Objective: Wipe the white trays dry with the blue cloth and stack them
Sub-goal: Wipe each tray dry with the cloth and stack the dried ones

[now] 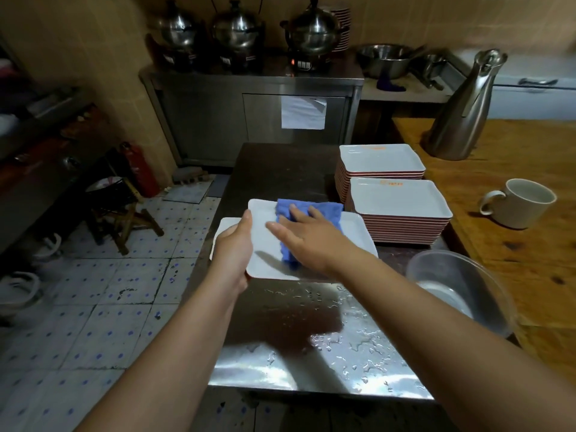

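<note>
Left hand point(233, 244) gripped tray point(265, 241) at worktop's left edge | right hand point(307, 233), fingers flat, pressed cloth point(311, 210) on it | two tray stacks point(402, 210) at right edge; bowl point(461, 288) nearer | wet steel worktop point(311, 338), tiled floor point(93, 322)

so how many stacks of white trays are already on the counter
2: the far stack by the steel jug, and the near stack in front of it, right of the blue cloth. Others may be hidden.
</note>
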